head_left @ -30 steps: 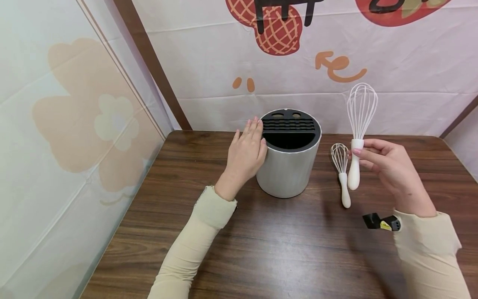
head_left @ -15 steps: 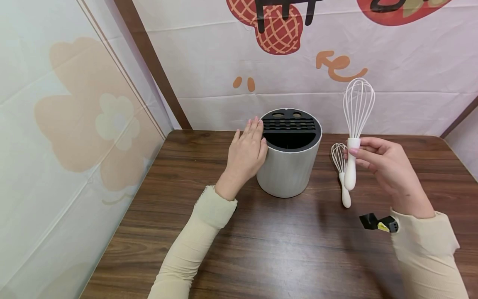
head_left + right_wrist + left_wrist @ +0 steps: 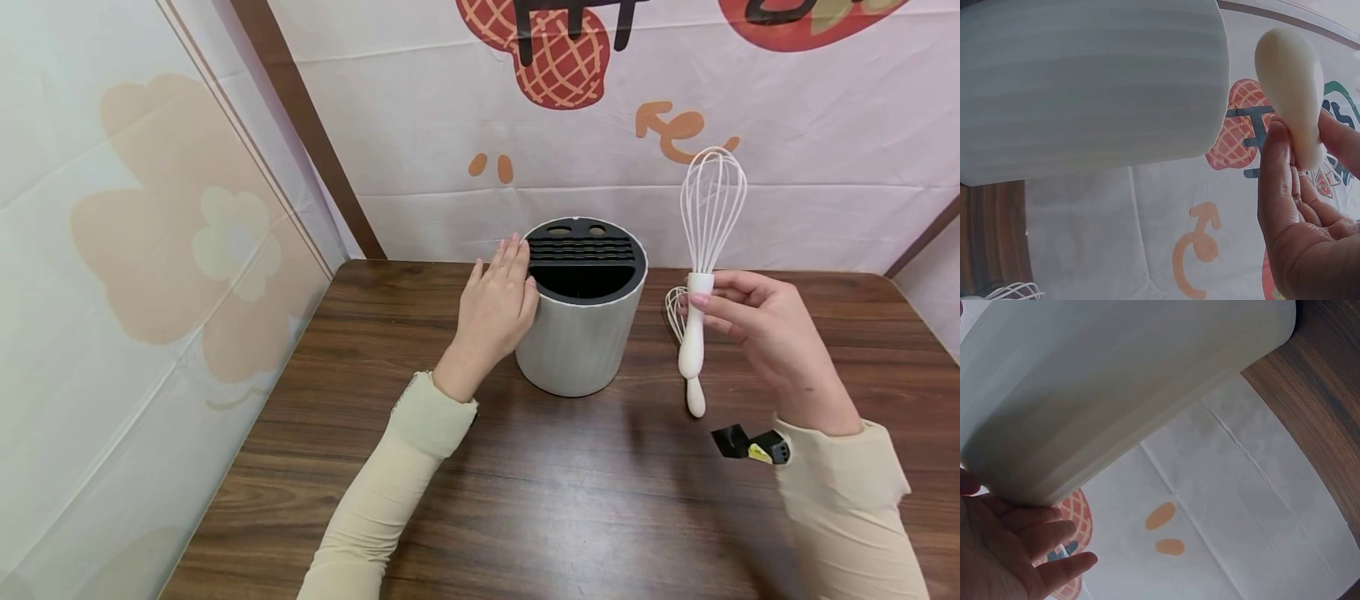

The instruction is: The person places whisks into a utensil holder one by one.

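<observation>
A large white whisk [image 3: 712,217] stands nearly upright in my right hand [image 3: 772,333], wires up, its handle [image 3: 1291,81] pinched between thumb and fingers. Behind it on the table lies a smaller white whisk [image 3: 696,397], partly covered by the held one in the head view. Left of both is a round grey-white utensil holder [image 3: 573,354] with a black lid [image 3: 581,293] that has slots, two holes and a wide opening. My left hand [image 3: 495,308] rests with straight fingers against the holder's left rim; in the left wrist view its fingers [image 3: 1054,537] touch the rim.
The dark wooden table [image 3: 540,500] ends at a white printed cloth backdrop [image 3: 420,217] just behind the holder. Another cloth panel [image 3: 135,400] with a pale flower borders the left side. A black wrist device [image 3: 753,444] sticks out from the right cuff.
My right hand has moved a little left toward the utensil holder with the large whisk, which now overlaps the smaller whisk in the head view. The left hand and holder stay put.
</observation>
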The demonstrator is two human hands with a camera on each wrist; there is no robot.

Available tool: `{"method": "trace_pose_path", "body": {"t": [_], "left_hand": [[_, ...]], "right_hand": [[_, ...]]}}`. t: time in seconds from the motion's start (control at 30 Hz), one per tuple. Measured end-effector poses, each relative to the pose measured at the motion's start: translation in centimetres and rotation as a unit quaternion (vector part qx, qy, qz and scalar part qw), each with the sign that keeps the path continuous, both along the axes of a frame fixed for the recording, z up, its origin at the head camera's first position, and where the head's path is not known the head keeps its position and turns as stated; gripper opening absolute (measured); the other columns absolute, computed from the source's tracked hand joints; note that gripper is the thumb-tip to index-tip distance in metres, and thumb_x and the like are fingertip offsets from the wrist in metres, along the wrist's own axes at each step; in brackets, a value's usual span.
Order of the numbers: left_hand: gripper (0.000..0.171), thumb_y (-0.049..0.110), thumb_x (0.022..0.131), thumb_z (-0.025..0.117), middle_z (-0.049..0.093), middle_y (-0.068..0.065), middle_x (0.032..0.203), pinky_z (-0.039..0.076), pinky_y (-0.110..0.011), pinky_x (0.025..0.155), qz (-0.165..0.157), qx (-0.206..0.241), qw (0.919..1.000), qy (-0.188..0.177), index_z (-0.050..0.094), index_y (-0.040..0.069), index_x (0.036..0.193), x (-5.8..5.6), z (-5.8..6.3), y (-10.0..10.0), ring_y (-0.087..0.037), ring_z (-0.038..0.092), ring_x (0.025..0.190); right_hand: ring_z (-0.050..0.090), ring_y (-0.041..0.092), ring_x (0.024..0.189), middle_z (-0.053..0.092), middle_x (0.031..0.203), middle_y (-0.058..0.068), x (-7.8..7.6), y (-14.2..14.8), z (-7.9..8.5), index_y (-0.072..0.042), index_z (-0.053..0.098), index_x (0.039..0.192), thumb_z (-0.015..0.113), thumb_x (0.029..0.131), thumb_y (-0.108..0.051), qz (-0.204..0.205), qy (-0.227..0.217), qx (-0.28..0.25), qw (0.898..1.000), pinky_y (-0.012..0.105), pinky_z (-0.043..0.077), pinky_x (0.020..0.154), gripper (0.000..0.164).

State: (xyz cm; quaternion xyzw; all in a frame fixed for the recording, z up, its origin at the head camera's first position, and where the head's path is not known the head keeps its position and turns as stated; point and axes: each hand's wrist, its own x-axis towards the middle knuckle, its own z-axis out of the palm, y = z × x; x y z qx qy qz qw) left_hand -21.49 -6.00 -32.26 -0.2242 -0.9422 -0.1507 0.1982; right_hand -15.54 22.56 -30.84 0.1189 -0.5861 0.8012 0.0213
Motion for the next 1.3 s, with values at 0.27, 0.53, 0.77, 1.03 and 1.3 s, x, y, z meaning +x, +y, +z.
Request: {"method": "trace_pose_path", "body": {"t": [0.27, 0.53, 0.77, 1.03, 1.3], "left_hand": [[0.049, 0.021, 0.097, 0.035, 0.039, -0.013, 0.145, 0.026, -0.049, 0.108, 0.000, 0.004, 1.0000, 0.004, 0.041, -0.001, 0.141, 0.0, -0.1, -0.2, -0.023, 0.033, 0.136], [0.049, 0.021, 0.097, 0.034, 0.037, -0.013, 0.146, 0.025, -0.048, 0.109, 0.003, 0.000, 1.0000, 0.001, 0.041, 0.000, 0.141, -0.1, -0.1, -0.2, -0.023, 0.032, 0.136], [0.049, 0.021, 0.097, 0.035, 0.038, -0.013, 0.146, 0.026, -0.049, 0.108, 0.002, 0.001, 1.0000, 0.005, 0.042, -0.001, 0.141, -0.1, -0.2, -0.3, -0.023, 0.033, 0.136], [0.050, 0.022, 0.097, 0.034, 0.037, -0.013, 0.146, 0.026, -0.048, 0.108, 0.002, 0.002, 1.0000, 0.004, 0.042, 0.000, 0.141, -0.1, -0.2, -0.2, -0.023, 0.033, 0.136], [0.050, 0.022, 0.097, 0.034, 0.037, -0.012, 0.146, 0.026, -0.048, 0.109, 0.001, 0.004, 1.0000, 0.001, 0.041, 0.001, 0.141, -0.1, -0.1, 0.0, -0.023, 0.032, 0.136]], "right_hand": [[0.069, 0.016, 0.074, 0.071, 0.085, 0.011, -0.2, -0.7, 0.3, 0.003, 0.070, 0.094, 0.057, 0.084, 0.016, 0.004, 0.004, -0.005, 1.000, 0.027, 0.055, 0.069, 0.021], [0.069, 0.020, 0.073, 0.070, 0.082, 0.013, -0.4, -1.2, 0.4, 0.005, 0.068, 0.095, 0.057, 0.085, 0.015, 0.017, 0.008, -0.011, 1.000, 0.028, 0.055, 0.070, 0.018], [0.069, 0.020, 0.075, 0.070, 0.083, 0.013, -0.5, -1.7, 0.4, 0.004, 0.068, 0.095, 0.057, 0.085, 0.014, 0.021, 0.006, -0.010, 1.000, 0.026, 0.054, 0.070, 0.018], [0.069, 0.019, 0.079, 0.071, 0.085, 0.012, -0.7, -2.3, 0.7, 0.003, 0.068, 0.096, 0.060, 0.085, 0.011, 0.015, -0.002, 0.008, 1.000, 0.025, 0.054, 0.070, 0.016], [0.070, 0.017, 0.077, 0.071, 0.084, 0.010, -1.0, -2.8, 1.0, 0.002, 0.069, 0.095, 0.058, 0.085, 0.012, 0.021, 0.006, -0.001, 1.000, 0.025, 0.054, 0.070, 0.018]]}}
